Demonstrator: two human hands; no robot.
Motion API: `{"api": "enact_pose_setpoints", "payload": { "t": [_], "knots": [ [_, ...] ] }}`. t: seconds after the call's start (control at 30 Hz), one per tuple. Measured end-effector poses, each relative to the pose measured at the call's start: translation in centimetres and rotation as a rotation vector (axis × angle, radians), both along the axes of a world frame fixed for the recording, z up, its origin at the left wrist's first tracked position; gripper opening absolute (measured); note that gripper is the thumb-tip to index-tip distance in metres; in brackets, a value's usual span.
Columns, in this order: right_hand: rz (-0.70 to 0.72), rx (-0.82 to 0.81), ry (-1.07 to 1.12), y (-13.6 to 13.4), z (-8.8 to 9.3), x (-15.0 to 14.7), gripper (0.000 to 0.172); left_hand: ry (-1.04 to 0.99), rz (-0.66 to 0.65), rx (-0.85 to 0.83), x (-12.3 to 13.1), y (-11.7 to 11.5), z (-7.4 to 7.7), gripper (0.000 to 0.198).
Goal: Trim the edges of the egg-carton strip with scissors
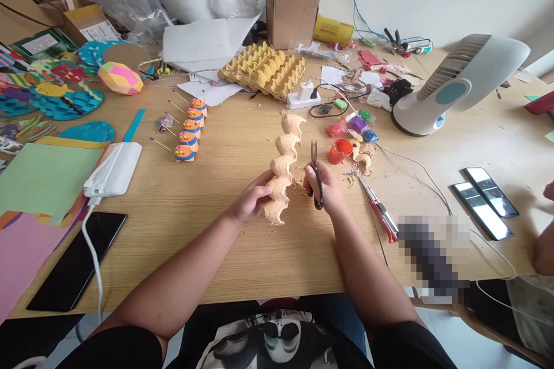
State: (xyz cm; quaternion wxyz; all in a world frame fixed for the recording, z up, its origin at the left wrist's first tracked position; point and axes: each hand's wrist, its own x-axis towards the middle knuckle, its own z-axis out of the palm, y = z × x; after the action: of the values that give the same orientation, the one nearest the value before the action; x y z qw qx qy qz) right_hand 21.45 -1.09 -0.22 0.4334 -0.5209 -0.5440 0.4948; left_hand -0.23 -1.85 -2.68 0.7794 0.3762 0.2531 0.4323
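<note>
My left hand point(251, 196) grips a strip of tan egg carton point(282, 166) near its lower end, thumb on top. The strip has several cups in a row, with a wavy cut edge on its right side. In my right hand point(325, 187) is a pair of scissors point(317, 176) with black handles, the blades pointing away from me. The blades look nearly closed and stand apart from the strip, just to its right. Small tan scraps lie on the table between my hands.
A red cup point(340, 151), carton offcuts point(364, 157) and a utility knife point(378, 210) lie to the right. Behind stand a yellow egg tray point(266, 69), a power strip point(303, 98) and a white fan point(450, 86). Painted carton caterpillar point(190, 130) and phone point(78, 259) sit left. Another person's arm point(545, 236) shows at right.
</note>
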Motion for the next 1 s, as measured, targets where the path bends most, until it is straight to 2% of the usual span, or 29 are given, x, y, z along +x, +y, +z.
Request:
{"api": "enact_pose_setpoints", "payload": {
  "t": [0.07, 0.27, 0.4, 0.6, 0.83, 1.0],
  "knots": [
    [-0.009, -0.009, 0.017, -0.1, 0.0, 0.0, 0.058, 0.017, 0.000, 0.018, 0.0, 0.0, -0.4, 0.062],
    [0.083, -0.030, 0.134, -0.4, 0.1, 0.0, 0.057, 0.036, -0.026, 0.053, -0.2, 0.0, -1.2, 0.060],
    [0.033, -0.006, 0.162, -0.3, -0.2, 0.0, 0.057, 0.026, -0.023, 0.030, -0.3, 0.1, -1.3, 0.064],
    [0.015, -0.012, 0.103, 0.0, -0.3, 0.0, 0.057, 0.019, -0.037, 0.018, -0.1, -0.1, -0.7, 0.063],
    [0.005, 0.003, 0.078, 0.1, -0.4, -0.1, 0.061, -0.011, -0.145, -0.063, -0.1, -0.2, -0.1, 0.069],
    [-0.055, 0.037, 0.067, 0.3, -0.8, -0.1, 0.060, -0.049, -0.204, -0.082, -0.1, -0.2, 0.6, 0.070]
  ]
}}
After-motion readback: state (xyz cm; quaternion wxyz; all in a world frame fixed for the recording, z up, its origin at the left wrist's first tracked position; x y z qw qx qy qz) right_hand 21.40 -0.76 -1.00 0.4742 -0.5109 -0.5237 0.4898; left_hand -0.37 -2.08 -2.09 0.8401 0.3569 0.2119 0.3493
